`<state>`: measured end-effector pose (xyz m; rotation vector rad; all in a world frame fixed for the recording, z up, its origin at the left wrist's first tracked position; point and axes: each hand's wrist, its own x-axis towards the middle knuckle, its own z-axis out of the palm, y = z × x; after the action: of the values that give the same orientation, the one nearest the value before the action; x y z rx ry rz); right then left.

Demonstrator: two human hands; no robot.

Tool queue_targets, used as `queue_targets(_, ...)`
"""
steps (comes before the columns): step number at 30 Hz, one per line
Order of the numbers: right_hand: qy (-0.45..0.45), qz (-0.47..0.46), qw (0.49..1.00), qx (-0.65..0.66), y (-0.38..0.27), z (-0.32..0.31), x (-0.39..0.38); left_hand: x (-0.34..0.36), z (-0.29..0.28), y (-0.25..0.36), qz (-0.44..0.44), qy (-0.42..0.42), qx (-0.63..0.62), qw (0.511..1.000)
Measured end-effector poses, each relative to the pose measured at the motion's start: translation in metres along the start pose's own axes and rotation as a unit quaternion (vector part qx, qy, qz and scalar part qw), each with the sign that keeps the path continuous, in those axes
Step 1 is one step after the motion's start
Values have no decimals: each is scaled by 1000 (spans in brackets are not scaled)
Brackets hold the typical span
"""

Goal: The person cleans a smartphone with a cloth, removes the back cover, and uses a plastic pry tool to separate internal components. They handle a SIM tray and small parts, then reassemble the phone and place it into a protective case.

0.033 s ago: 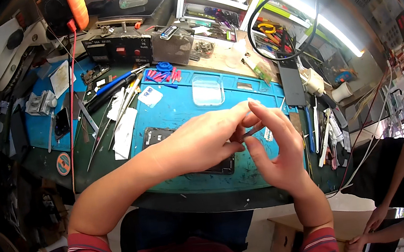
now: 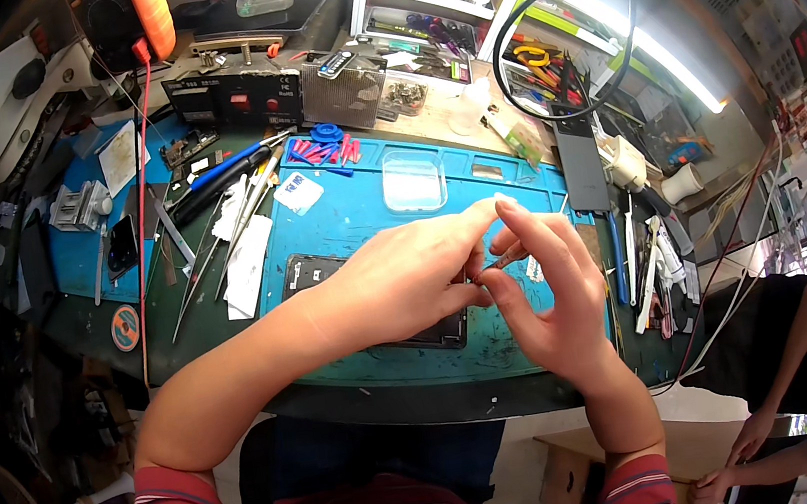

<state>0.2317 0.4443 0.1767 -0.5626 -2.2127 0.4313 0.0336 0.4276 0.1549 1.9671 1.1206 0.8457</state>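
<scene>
Both my hands meet above the blue work mat [image 2: 338,210]. My left hand [image 2: 407,277] is bent at the wrist, its fingers closed in a pinch; its fingertips are partly hidden behind the hand. Facing it, my right hand [image 2: 562,308] has its thumb and fingers curled together round a small thin dark piece [image 2: 503,261], too small to name. That piece lies between the fingertips of the two hands. Under my left hand and forearm, a dark phone body [image 2: 305,270] lies on the mat, mostly covered.
On the mat sit a clear plastic tray [image 2: 414,182], a white patch [image 2: 299,192] and pink and blue bits [image 2: 326,151]. Tweezers [image 2: 239,227] lie left, pens and tools [image 2: 662,261] right. A black cable loop [image 2: 501,64] hangs above. Another person's hands [image 2: 741,457] show lower right.
My right thumb has shifted slightly up toward its fingers, and the small dark piece has turned a little between the fingertips. My left hand has barely moved.
</scene>
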Motion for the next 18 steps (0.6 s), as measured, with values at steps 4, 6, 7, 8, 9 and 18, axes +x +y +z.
queue_targets(4,-5,12,999,31,4,-6,-2,-3,-10,7,1,-9,61,998)
queue_targets(6,27,-1,997,70,4,-6,-2,-7,-11,-3,41,-5,70,997)
queue_targets(7,41,-10,996,74,5,-6,-3,-6,-10,-6,63,-4,74,995)
queue_targets(8,55,-18,995,79,7,-5,-4,-6,-7,-9,66,12,89,994)
queue_targets(9,69,-27,994,84,10,-4,-5,-6,-3,-11,69,28,104,992)
queue_targets(18,19,19,994,103,7,-6,-11,11,-22,-33,69,192,305,930)
